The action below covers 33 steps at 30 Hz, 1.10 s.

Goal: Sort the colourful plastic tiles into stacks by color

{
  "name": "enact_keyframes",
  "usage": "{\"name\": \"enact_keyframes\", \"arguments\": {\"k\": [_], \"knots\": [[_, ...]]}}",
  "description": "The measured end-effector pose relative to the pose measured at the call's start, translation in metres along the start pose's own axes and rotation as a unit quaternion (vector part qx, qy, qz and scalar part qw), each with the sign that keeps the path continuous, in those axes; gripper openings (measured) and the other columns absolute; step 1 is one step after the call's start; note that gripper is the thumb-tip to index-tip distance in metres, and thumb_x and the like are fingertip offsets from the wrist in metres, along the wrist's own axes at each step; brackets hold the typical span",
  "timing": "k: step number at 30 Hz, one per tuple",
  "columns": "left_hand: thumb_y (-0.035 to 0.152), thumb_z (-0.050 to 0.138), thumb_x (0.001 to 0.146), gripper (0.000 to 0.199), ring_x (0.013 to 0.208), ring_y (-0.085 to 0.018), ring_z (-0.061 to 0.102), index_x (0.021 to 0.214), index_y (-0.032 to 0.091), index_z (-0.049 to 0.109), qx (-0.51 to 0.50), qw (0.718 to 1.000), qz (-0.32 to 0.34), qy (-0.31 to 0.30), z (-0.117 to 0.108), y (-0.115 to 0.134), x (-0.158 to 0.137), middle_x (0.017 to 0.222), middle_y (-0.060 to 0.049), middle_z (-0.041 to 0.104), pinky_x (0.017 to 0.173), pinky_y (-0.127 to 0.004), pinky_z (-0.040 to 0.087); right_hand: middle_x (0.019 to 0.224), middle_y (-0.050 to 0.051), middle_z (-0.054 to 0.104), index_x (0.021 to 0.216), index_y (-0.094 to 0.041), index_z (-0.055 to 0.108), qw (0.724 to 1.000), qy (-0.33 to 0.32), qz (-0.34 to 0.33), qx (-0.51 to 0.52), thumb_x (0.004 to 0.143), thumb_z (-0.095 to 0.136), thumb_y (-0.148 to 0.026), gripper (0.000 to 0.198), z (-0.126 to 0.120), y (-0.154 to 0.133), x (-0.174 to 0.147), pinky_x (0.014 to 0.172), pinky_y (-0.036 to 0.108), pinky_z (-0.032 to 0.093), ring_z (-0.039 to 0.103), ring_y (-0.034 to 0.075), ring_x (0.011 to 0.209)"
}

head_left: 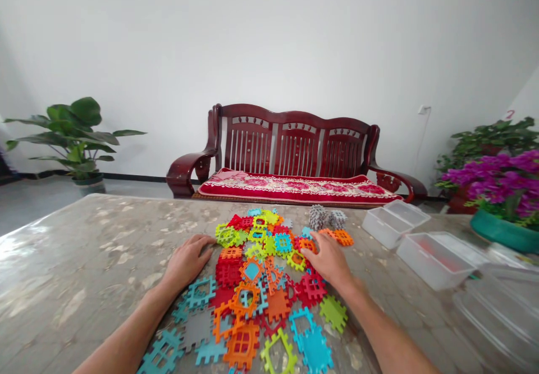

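A spread of interlocking plastic building panels [277, 305] in red, orange, lime green, blue and grey lies on the table between my hands. My left hand [189, 260] rests open at the pile's left edge, palm down, its fingertips near a lime green panel [227, 236]. On the other side, my right hand [330, 257] is open over the pile's right edge. Its thumb is by a lime green and orange panel [296, 260], and its fingers reach beside an orange panel [307, 244]. Neither hand appears to grip a piece.
Grey notched pieces [318, 217] stand stacked behind the pile. Clear plastic boxes [435, 259] and a clear lid [501, 306] sit at the right, near a teal flowerpot [503, 231]. A wooden bench [295, 138] and a potted plant [80, 138] are beyond the patterned table [84, 273].
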<state>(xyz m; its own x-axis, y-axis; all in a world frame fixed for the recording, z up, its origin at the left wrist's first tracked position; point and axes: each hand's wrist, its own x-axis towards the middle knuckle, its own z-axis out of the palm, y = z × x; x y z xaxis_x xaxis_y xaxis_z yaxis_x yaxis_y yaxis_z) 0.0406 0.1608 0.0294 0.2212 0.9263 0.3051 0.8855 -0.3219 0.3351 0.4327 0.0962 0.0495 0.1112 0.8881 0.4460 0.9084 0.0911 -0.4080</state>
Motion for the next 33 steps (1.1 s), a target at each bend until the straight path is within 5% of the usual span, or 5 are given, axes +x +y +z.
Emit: {"name": "enact_keyframes", "arguments": {"k": [9,15,22,33], "knots": [[0.034,0.043,0.086,0.038,0.112,-0.024,0.064,0.110,0.028,0.071,0.013,1.000,-0.001,-0.008,-0.002,0.001,0.000,0.120,-0.004,0.069,0.098,-0.035,0.048,0.119,0.011,0.070,0.122,-0.021,0.064,1.000,-0.015,-0.013,0.015,0.072,0.063,-0.021,0.051,0.000,-0.014,-0.003,0.101,0.040,0.047,0.064,0.027,0.111],[0.035,0.041,0.087,0.039,0.113,-0.024,0.064,0.112,0.028,0.071,0.017,1.000,-0.003,-0.019,-0.002,0.000,0.001,0.123,-0.004,0.068,0.099,-0.036,0.048,0.123,0.012,0.068,0.125,-0.017,0.061,0.988,0.060,0.072,0.127,0.076,0.060,-0.028,0.051,-0.013,0.032,0.019,0.098,0.040,0.050,0.065,0.025,0.111],[0.038,0.042,0.088,0.040,0.115,-0.024,0.063,0.113,0.028,0.070,0.014,1.000,0.000,-0.016,0.003,-0.007,0.002,0.123,-0.004,0.068,0.101,-0.036,0.046,0.125,0.015,0.067,0.127,-0.014,0.059,0.977,0.128,0.168,0.024,0.074,0.058,-0.022,0.054,-0.028,0.106,0.023,0.103,0.043,0.046,0.063,0.028,0.116],[0.040,0.042,0.088,0.039,0.113,-0.024,0.064,0.112,0.029,0.071,0.010,1.000,0.004,-0.005,0.004,-0.007,0.001,0.122,-0.002,0.069,0.097,-0.034,0.048,0.127,0.017,0.063,0.134,-0.009,0.053,0.981,0.088,0.152,-0.086,0.077,0.062,-0.029,0.061,-0.019,0.104,0.017,0.105,0.039,0.042,0.058,0.029,0.119]]}}
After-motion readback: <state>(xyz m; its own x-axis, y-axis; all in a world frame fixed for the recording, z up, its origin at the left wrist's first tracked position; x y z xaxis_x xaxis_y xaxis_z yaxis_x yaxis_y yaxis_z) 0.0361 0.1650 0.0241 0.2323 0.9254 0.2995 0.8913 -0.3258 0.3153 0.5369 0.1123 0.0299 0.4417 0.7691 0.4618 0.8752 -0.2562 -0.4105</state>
